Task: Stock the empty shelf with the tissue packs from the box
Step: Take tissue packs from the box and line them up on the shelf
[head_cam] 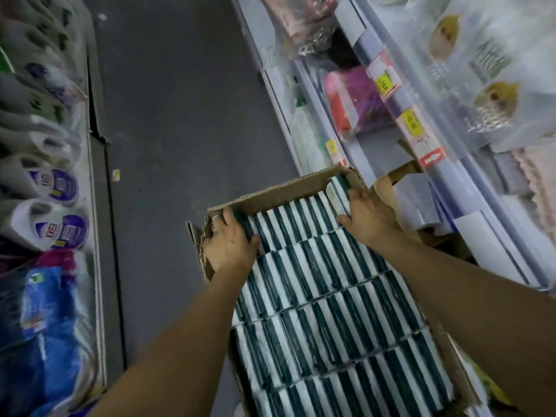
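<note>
A: How are the hands set?

B: Both arms reach forward and down into the cardboard box [272,192]. The left hand [230,242] sits at the far row's left end, fingers curled over the outermost tissue packs [304,215], thumb lying along the near side of that row. The right hand [368,213] is at the same row's right end, fingers bent down past the last packs, thumb stretched toward the left hand. The far row is clamped between the two hands (each one curled onto its own end).

A: And the packs themselves?

B: All of them are in the box, standing on edge, dark green and white stripes. I count about five rows from the fingers back toward the person; the packs per row are too blurred to count.

A: Around the box?

B: Beyond the right fingers, a pale shelf unit [400,136] with two yellow price tags [412,121]. Left of the left fingers, grey floor [180,115], then bagged paper rolls [57,206].
</note>
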